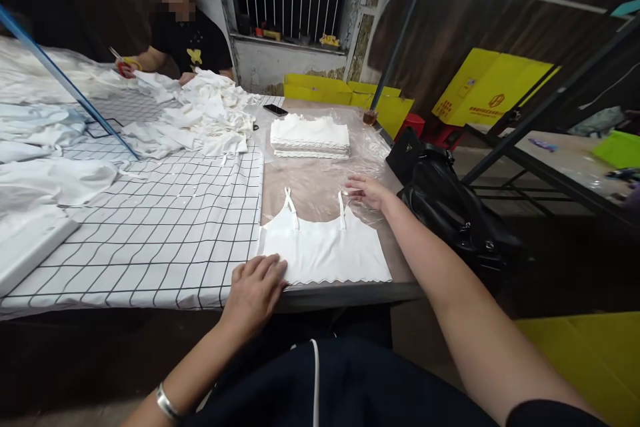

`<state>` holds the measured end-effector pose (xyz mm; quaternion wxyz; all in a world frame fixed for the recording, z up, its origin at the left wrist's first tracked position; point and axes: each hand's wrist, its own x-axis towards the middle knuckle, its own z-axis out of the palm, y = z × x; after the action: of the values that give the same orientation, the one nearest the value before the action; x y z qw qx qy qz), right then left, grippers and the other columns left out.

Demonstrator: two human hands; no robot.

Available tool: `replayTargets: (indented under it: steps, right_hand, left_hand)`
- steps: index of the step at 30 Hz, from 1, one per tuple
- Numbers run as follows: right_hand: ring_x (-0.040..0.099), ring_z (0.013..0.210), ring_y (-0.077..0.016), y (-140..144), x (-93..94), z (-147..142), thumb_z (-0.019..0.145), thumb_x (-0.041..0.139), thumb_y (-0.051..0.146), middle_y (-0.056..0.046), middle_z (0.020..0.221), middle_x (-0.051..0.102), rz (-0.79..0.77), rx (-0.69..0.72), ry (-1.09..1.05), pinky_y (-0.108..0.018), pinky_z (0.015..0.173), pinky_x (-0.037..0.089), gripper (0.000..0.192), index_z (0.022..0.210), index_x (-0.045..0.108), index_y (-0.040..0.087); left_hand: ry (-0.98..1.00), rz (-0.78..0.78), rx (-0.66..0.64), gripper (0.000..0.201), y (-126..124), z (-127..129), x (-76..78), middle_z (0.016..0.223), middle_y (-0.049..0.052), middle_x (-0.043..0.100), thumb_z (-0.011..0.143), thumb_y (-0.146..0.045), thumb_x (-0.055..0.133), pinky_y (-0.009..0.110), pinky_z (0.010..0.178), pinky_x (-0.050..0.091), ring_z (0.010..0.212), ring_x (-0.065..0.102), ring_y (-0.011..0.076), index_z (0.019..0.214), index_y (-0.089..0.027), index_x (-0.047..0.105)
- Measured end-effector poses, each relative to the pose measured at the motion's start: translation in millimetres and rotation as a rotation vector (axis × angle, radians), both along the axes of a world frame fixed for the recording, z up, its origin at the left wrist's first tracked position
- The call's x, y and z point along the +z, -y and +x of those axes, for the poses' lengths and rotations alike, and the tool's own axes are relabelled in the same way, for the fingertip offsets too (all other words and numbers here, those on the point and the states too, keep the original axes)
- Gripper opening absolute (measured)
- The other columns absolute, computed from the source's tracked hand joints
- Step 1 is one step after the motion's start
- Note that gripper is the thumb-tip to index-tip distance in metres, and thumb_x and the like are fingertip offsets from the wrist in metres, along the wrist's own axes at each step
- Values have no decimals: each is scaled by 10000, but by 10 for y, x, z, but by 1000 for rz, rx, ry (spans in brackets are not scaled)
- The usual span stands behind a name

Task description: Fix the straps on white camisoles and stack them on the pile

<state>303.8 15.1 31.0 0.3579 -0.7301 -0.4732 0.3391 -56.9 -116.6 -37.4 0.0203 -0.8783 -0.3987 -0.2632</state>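
A white camisole with thin straps lies spread flat at the table's front edge, its scalloped hem toward me. On its lower left corner rests my left hand, fingers laid over the cloth and slightly bent. My right hand is beside the right strap, fingers stretched out and apart; whether a fingertip touches the strap I cannot tell. Behind the camisole sits a neat stack of folded white garments on clear plastic sheeting.
Loose white garments are heaped on the checked cloth at left. Across the table a person holds scissors. A phone lies near the stack. A black bag and a blue pole stand at right.
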Motion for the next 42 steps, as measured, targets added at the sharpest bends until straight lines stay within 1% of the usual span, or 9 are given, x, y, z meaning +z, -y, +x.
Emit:
replayTargets:
  steps: [4, 9, 19, 24, 29, 33, 36, 39, 42]
  right_hand:
    - [620, 685, -133, -245, -92, -21, 702, 693, 107, -22, 846, 687, -18, -44, 224, -241, 680, 500, 294, 985, 659, 181]
    - [544, 547, -124, -377, -231, -53, 603, 687, 53, 25, 585, 597, -131, 35, 339, -223, 561, 425, 152, 704, 651, 161]
    - [547, 728, -150, -349, -203, -91, 783, 625, 210, -6, 805, 647, -58, -91, 559, -233, 629, 376, 62, 799, 565, 213]
    - [538, 669, -167, 291, -17, 51, 737, 711, 343, -9, 703, 618, -161, -59, 600, -256, 589, 344, 215, 725, 537, 218]
    - [498, 593, -157, 1177, -126, -27, 675, 716, 411, 12, 602, 569, -278, 96, 525, -263, 547, 321, 301, 590, 503, 216]
    - [413, 528, -127, 1418, -177, -162, 665, 659, 363, 44, 521, 457, -83, -16, 237, -248, 516, 297, 255, 574, 469, 218]
    - [395, 501, -110, 1415, -6, -183, 616, 719, 420, 60, 527, 432, 19, -103, -206, -229, 475, 304, 351, 618, 427, 226]
    - [457, 506, -111, 1335, 231, -148, 597, 784, 406, 50, 588, 498, 32, -142, -553, -222, 452, 363, 380, 713, 466, 233]
    - [500, 508, -114, 1044, 411, -81, 637, 771, 297, 43, 627, 528, 97, -129, -714, -225, 446, 428, 301, 788, 515, 246]
  left_hand:
    - [20, 14, 133, 311, 39, -22, -81, 1150, 123, 654, 960, -313, 432, 388, 835, 433, 1025, 577, 262, 1170, -203, 633]
    - [-126, -192, 426, 327, -102, 12, 85, 1020, 124, 651, 942, -371, 440, 392, 748, 446, 907, 581, 280, 1100, -170, 645]
    - [-148, -444, 430, 390, -282, 20, 310, 1124, 177, 659, 893, -416, 494, 465, 835, 431, 1033, 600, 330, 1154, -137, 572]
    - [-141, -542, 464, 403, -349, -14, 400, 1034, 162, 676, 889, -500, 472, 483, 858, 406, 989, 612, 340, 1047, -148, 585]
    - [-109, -608, 425, 252, -407, 34, 451, 877, 100, 653, 878, -413, 475, 499, 855, 392, 916, 604, 311, 759, -195, 520]
    - [217, -649, 414, 220, -381, 93, 446, 661, 13, 544, 857, -365, 459, 374, 723, 435, 715, 571, 222, 699, -225, 399]
    - [726, -911, 375, 283, -352, 60, 507, 569, -64, 444, 795, -439, 570, 274, 568, 415, 539, 494, 143, 755, -233, 381]
    - [1151, -1303, 215, 417, -416, -40, 718, 621, -75, 515, 670, -385, 760, 233, 540, 440, 533, 523, 106, 891, -237, 440]
    - [1283, -1514, 130, 444, -689, -120, 1061, 693, -40, 591, 608, -185, 827, 202, 555, 485, 587, 584, 93, 937, -214, 529]
